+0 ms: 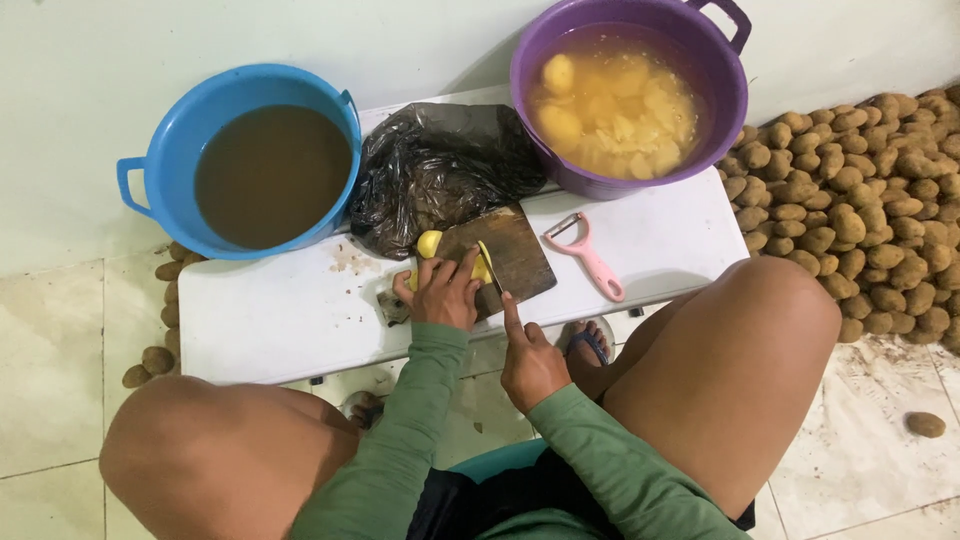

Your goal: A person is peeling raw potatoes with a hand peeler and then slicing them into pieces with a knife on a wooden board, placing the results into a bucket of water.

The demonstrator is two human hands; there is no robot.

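Left hand (pixel 441 292) clamps peeled potato (pixel 430 243) on wooden board (pixel 510 255); right hand (pixel 527 358) grips knife (pixel 489 268); potato likely wet, slick, firm; pin from above.

Long green fabric sleeves (pixel 600 450) are worn on both arms, dark shorts (pixel 500 500) below, knees left bare.

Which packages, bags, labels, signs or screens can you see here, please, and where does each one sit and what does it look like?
Black plastic bag: the only package, crumpled and glossy, on the white table between the blue tub and the purple tub, just behind the wooden cutting board.
No labels, signs or screens show.
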